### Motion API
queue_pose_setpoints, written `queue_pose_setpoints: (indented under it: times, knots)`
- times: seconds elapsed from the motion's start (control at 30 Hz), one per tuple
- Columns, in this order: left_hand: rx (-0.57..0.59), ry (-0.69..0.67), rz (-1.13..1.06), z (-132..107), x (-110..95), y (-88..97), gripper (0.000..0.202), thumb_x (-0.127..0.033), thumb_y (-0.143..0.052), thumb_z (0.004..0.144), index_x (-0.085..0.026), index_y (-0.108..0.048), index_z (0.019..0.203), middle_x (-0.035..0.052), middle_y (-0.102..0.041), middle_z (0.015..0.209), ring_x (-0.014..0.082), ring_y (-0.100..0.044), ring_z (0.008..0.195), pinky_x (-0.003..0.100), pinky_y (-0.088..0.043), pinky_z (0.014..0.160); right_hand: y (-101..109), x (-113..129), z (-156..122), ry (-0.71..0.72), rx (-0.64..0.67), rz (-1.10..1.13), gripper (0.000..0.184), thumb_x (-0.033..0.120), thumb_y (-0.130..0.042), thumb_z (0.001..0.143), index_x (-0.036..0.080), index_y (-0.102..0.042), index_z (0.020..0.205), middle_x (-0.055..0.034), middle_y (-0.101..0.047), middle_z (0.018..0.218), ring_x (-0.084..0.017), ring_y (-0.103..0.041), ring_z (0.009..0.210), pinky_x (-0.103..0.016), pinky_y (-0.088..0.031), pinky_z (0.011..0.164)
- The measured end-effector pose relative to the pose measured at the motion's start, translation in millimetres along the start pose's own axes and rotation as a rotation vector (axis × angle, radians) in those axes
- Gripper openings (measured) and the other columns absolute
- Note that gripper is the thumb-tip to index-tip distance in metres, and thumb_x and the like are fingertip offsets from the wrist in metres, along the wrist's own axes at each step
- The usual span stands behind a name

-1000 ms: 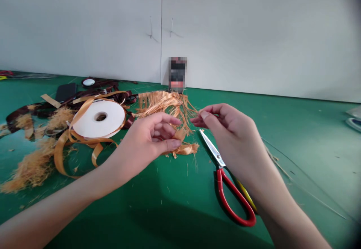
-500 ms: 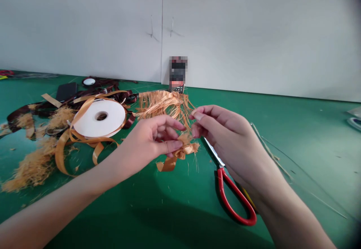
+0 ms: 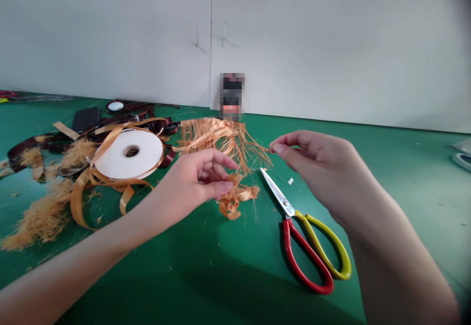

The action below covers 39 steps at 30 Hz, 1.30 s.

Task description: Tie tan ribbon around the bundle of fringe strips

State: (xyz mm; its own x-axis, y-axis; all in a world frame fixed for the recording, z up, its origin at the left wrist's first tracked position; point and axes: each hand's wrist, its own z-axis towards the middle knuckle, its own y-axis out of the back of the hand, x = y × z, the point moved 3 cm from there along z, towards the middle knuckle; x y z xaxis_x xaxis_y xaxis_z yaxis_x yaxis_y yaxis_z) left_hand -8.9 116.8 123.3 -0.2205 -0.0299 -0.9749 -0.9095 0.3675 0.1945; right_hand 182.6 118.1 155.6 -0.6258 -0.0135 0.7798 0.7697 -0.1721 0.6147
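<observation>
- I had the left hand (image 3: 195, 178) half curled, its fingers bent down over a tangled ribbon knot (image 3: 231, 202). From here, I could not tell whether it was gripping the knot or only touching it.
- The right hand (image 3: 316, 168) was nearly closed, with thumb and forefinger pinched on a thin orange fibre (image 3: 265, 147), a fine hold that seemed suited to something so slight.
- The frayed orange ribbon fringe (image 3: 217, 141) lay on the green cutting mat (image 3: 235, 278), just beyond the left hand, with the knot at its near edge.
- Scissors with red and yellow handles (image 3: 307, 249) lay on the mat with their closed blades pointing at the knot, apparently left there for easy reach by the right hand.
- On the left, loose ribbon (image 3: 77, 202) looped around a white ribbon spool (image 3: 128, 151), and a heap of shredded fibre (image 3: 40, 222) lay farther out, seemingly pushed away from the hands.
</observation>
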Motion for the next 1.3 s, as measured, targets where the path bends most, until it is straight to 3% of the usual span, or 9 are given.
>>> queue_pose_setpoints:
  times: [0.1,0.17,0.27,0.57,0.67,0.73,0.87,1.1,1.3]
  knots:
    - [-0.033,-0.035,-0.032,-1,-3,-0.3,0.020,-0.021,-0.071,0.078,-0.018,-0.063,0.096,-0.0008,-0.067,0.080,0.0125,-0.067,0.076,0.021,-0.054,0.070,-7,-5,0,-0.060,0.196,-0.059,0.017,0.034,-0.057,0.085,0.022,-0.066,0.092,-0.0026,-0.064,0.069,-0.018,-0.057,0.062,-0.029,-0.040,0.051]
    - [-0.068,-0.066,-0.030,-2,-5,0.3,0.021,-0.023,-0.070,0.079,-0.018,-0.063,0.098,0.0007,-0.068,0.086,0.0130,-0.067,0.078,0.022,-0.054,0.069,-15,-4,-4,0.001,0.378,-0.012,0.024,0.031,-0.061,0.083,0.024,-0.064,0.106,-0.0057,-0.070,0.096,-0.022,-0.066,0.087,-0.034,-0.051,0.068]
    - [-0.116,-0.084,-0.007,-3,-5,1.7,0.024,-0.032,-0.070,0.081,-0.019,-0.061,0.100,0.0017,-0.067,0.095,0.0124,-0.066,0.074,0.022,-0.053,0.064,-26,-1,-11,0.109,0.592,0.091,0.039,0.030,-0.069,0.078,0.026,-0.060,0.116,-0.0058,-0.063,0.126,-0.023,-0.059,0.117,-0.037,-0.049,0.093]
    - [-0.168,-0.123,-0.040,-1,-3,-0.5,0.018,-0.027,-0.067,0.083,-0.019,-0.055,0.093,0.0015,-0.065,0.094,0.0143,-0.065,0.085,0.023,-0.054,0.071,-42,4,-20,-0.023,0.805,0.233,0.034,0.037,-0.072,0.075,0.021,-0.061,0.102,-0.0050,-0.072,0.095,-0.020,-0.068,0.086,-0.033,-0.054,0.073]
    - [-0.177,-0.123,-0.088,-2,-3,0.0,0.023,-0.027,-0.068,0.082,-0.021,-0.046,0.080,-0.0014,-0.064,0.088,0.0129,-0.064,0.078,0.023,-0.054,0.067,-45,3,-21,-0.063,0.809,0.251,0.017,0.029,-0.064,0.082,0.020,-0.062,0.096,-0.0018,-0.073,0.082,-0.018,-0.068,0.080,-0.030,-0.051,0.068]
    - [-0.178,-0.137,-0.053,-4,-5,0.4,0.019,-0.027,-0.067,0.083,-0.020,-0.050,0.079,-0.0013,-0.065,0.089,0.0123,-0.065,0.077,0.022,-0.054,0.068,-45,2,-19,-0.065,0.802,0.248,0.011,0.025,-0.063,0.082,0.019,-0.062,0.092,-0.0014,-0.072,0.082,-0.018,-0.069,0.080,-0.029,-0.049,0.067]
    - [-0.152,-0.131,0.011,-6,-8,-0.6,0.011,-0.028,-0.064,0.086,-0.020,-0.068,0.094,0.0011,-0.072,0.094,0.0126,-0.068,0.079,0.020,-0.055,0.069,-40,0,-14,-0.028,0.743,0.298,0.020,0.035,-0.063,0.083,0.019,-0.065,0.095,-0.0051,-0.073,0.095,-0.019,-0.068,0.088,-0.033,-0.052,0.077]
    - [-0.131,-0.065,-0.044,-8,-7,-3.2,0.026,-0.027,-0.078,0.073,-0.022,-0.068,0.097,0.0009,-0.074,0.101,0.0145,-0.071,0.077,0.021,-0.057,0.068,-22,4,-3,0.014,0.403,0.408,0.031,0.047,-0.069,0.080,0.020,-0.069,0.096,-0.0042,-0.073,0.098,-0.017,-0.067,0.093,-0.030,-0.052,0.081]
    - [-0.137,-0.079,-0.054,-11,-8,-7.0,0.028,-0.025,-0.081,0.069,-0.025,-0.069,0.094,-0.0032,-0.074,0.085,0.0127,-0.070,0.069,0.018,-0.056,0.061,-24,4,-6,0.065,0.354,0.525,0.024,0.038,-0.074,0.076,0.022,-0.071,0.093,-0.0027,-0.074,0.095,-0.016,-0.068,0.088,-0.029,-0.054,0.075]
